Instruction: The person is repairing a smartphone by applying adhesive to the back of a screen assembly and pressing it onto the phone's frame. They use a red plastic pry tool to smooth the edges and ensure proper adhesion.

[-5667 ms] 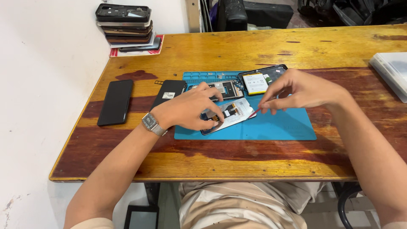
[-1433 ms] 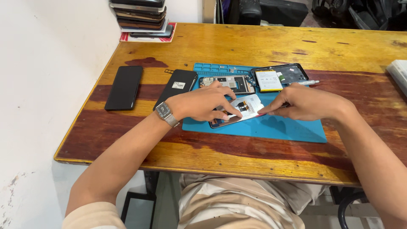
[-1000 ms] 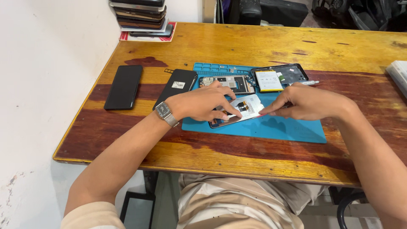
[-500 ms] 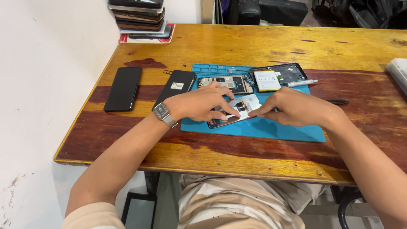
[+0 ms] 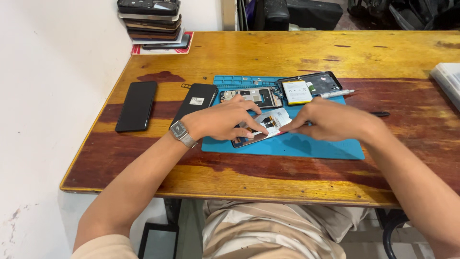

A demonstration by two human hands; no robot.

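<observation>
**Both hands working an opened phone on the blue mat**

The left hand is pressing down on the opened phone, which is lying near the middle of the blue mat on the wooden surface. Its fingers are lying spread and flat on the phone rather than curled around it. The right hand is reaching in from the other side, its fingers pinched together at the phone's right edge; whether they are gripping a small tool or part is not showing.

Risks, as a judgement: the phone is lying at an angle, so a push from the right hand could be sliding it under the left palm. The exposed parts inside look delicate, and heavy pressing could be bending or tearing them. Any tiny screw lifted here could be rolling off the mat and getting lost on the wood grain. A second opened phone and a frame with a battery are lying just behind, near enough for a wrist to be nudging them.

Hard to make out: the hands are covering much of the phone, and its inner parts are too small to name. A slim tool is lying by the frame. A pale object is being cut off at the right edge, and a stack of phones at the top.
</observation>
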